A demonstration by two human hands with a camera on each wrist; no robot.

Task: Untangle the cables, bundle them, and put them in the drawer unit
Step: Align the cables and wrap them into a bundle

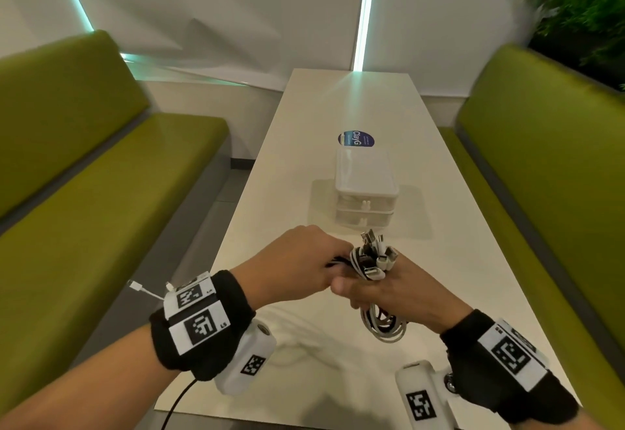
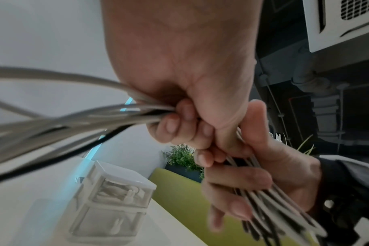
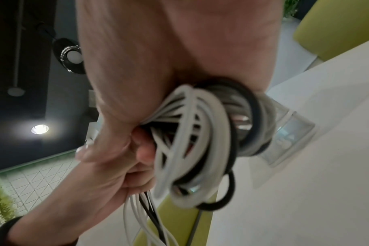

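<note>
A bundle of white and black cables [image 1: 372, 260] is held above the near part of the white table [image 1: 297, 362]. My right hand [image 1: 389, 291] grips the bundle [image 3: 192, 138], with plug ends sticking up and loops [image 1: 385, 328] hanging below. My left hand [image 1: 304, 260] grips the cable strands [image 2: 120, 114] right beside it, fingers curled round them. The clear two-drawer unit [image 1: 365, 189] stands on the table just beyond the hands, both drawers pushed in; the top drawer [image 2: 120, 193] holds some cable.
Green benches [image 1: 101, 165] run along both sides of the table. A round blue sticker [image 1: 355, 138] lies behind the drawer unit. A plant [image 1: 581, 13] stands at the back right. A loose white plug end [image 1: 142, 289] sticks out by my left wrist.
</note>
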